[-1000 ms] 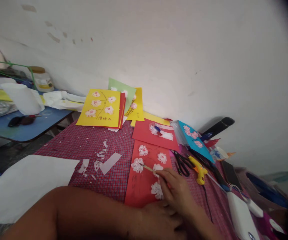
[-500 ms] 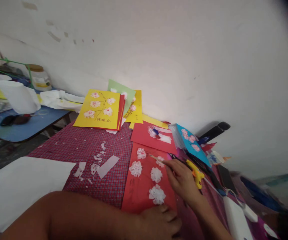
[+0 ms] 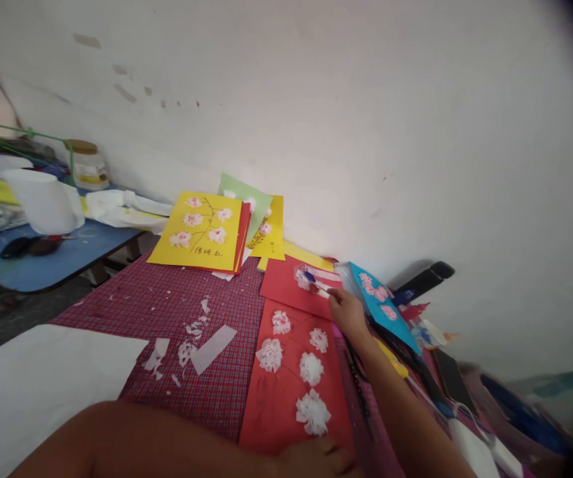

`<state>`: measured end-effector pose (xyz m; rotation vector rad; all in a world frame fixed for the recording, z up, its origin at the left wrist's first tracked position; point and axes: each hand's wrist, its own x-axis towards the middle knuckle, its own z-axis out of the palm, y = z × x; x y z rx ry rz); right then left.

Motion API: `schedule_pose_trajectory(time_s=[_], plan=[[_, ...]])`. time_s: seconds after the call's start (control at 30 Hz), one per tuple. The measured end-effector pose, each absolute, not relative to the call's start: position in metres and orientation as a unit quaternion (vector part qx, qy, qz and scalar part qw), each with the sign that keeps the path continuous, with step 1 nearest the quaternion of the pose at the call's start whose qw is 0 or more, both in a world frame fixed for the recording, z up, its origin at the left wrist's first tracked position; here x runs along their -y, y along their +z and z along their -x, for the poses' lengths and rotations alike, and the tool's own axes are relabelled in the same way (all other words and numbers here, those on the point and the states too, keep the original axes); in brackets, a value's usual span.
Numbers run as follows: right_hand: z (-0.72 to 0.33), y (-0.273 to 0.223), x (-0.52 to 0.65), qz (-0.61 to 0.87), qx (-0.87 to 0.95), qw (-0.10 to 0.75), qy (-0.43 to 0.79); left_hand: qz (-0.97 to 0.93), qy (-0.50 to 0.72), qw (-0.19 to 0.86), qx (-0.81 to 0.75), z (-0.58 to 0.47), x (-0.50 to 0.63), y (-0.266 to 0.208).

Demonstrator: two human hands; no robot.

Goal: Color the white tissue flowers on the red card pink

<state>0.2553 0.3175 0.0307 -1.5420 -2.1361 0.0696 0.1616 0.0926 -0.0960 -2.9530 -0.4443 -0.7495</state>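
On the red card sit several white tissue-paper flowers, the upper ones tinged pink. My left hand rests flat on the card's lower edge, fingers partly cut off by the frame. Farther up, my right hand pinches a thin paintbrush. The brush tip points at the blue and red paint on a white scrap, over a second red card. Whether the tip touches the paint is hard to see.
Finished-looking yellow flower cards lie at the back. Paper scraps dot the checked cloth; white paper lies at left. At right are a blue card, a yellow glue gun and a black object against the wall.
My right hand has moved up and away with the paintbrush, from the flowers on the lower red card to the paint. My left hand stays on the card; the view has tilted slightly upward.
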Motion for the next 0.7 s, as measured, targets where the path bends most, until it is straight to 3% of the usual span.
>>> schedule_pose_trajectory(time_s=[0.7], plan=[[-0.269, 0.027, -0.313, 0.592, 0.780, 0.200, -0.003, 0.959, -0.233, 0.022, 0.161, -0.153, -0.087, -0.076]])
